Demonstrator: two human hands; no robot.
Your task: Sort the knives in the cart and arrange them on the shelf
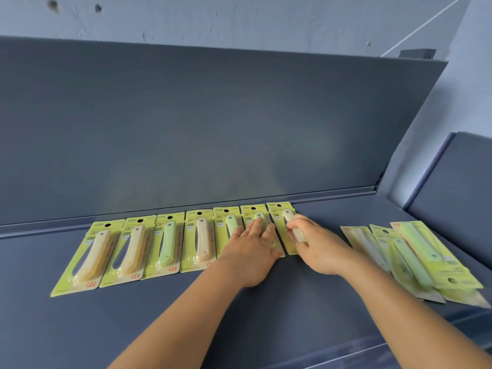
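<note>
Seven packaged knives lie in a row on the shelf [266, 315], each card's long axis running from about 6 to 12 o'clock, hang-hole toward the back panel [213, 115]. Your right hand [316, 243] has its fingers curled round the cream-handled knife [286, 222] at the row's right end, just ahead of your palm at 12 o'clock. Your left hand [250, 249] lies flat, fingers straight, pressing on the green-handled knife [255, 222] next to it, touching its card.

The next packs to place sit in the loose pile [415, 257] at roughly 3 o'clock of your right hand, well apart from the left (so the right is plainly the nearer one). Those cards lie slanted and overlapping, some with the hang-hole toward you, so I judge each needs turning before it lines up.
</note>
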